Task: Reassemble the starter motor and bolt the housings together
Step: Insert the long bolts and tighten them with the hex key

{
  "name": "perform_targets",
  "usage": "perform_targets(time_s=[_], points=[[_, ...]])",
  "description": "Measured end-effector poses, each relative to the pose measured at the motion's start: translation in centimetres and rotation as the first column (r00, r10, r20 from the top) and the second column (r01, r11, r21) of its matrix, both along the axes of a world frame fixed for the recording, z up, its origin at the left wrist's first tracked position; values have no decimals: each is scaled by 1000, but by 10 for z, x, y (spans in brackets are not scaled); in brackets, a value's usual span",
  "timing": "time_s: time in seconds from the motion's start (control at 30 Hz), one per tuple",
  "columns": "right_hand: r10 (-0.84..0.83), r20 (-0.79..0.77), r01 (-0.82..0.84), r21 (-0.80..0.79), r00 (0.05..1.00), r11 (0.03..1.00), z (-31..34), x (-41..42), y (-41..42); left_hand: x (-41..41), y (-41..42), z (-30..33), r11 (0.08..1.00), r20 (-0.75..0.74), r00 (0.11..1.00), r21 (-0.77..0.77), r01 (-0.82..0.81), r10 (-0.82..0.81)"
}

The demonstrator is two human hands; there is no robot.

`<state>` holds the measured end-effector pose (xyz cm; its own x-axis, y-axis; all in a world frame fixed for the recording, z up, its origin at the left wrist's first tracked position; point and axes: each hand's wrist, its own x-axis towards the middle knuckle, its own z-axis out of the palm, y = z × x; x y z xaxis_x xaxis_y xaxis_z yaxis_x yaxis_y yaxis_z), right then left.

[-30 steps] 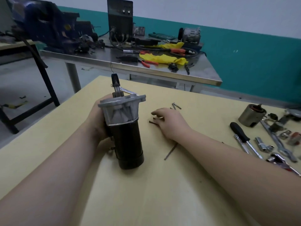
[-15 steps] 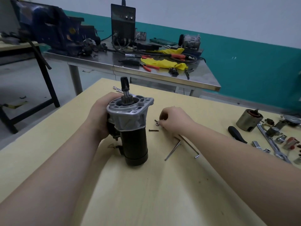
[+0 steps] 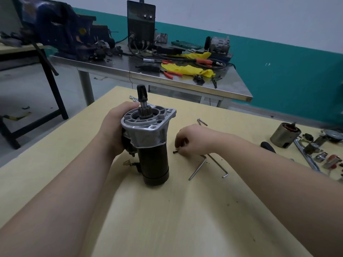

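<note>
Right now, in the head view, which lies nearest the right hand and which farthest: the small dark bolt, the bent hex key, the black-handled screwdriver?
From the right hand:
1. Small dark bolt, at its fingertips.
2. Bent hex key, just below the hand.
3. Black-handled screwdriver, far right.

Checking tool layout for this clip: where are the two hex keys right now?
In the head view, both hex keys lie flat on the yellow table, right of the upright starter motor, just in front of the right hand.

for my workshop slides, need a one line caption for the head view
Left hand steadies the upright starter motor while the right hand picks at a small bolt on the yellow table.
</note>
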<state>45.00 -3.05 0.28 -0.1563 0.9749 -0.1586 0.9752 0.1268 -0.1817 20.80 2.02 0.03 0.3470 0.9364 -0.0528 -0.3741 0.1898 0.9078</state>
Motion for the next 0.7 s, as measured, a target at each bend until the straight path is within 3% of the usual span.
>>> perform_targets(time_s=[0.17,0.23,0.27,0.3,0.37,0.43,0.6,0.7], points=[[-7,44,7,-7,999,1000,-6,-3,-2,0,-3,3,998,51,997,29,52,-53],[-82,-108,87,42,991,995,-5,0,-3,0,-2,3,999,48,998,28,47,-48],[-143,-291,163,47,946,986,-2,2,-4,0,-3,4,998,42,998,33,48,-49],[-198,-512,240,17,836,971,2,5,-6,0,-4,4,999,35,998,31,44,-45],[-252,-853,319,-107,457,942,10,8,-13,0,-5,4,998,25,998,42,48,-49],[-244,-958,322,-186,151,928,16,10,-21,-1,-5,3,998,-15,1000,63,28,-27],[-59,-963,339,-150,-265,929,36,8,-48,-7,-9,12,999,-28,1000,37,-9,10],[101,-923,444,-81,-371,892,59,6,-70,-5,-16,16,995,-10,1000,96,-28,29]])
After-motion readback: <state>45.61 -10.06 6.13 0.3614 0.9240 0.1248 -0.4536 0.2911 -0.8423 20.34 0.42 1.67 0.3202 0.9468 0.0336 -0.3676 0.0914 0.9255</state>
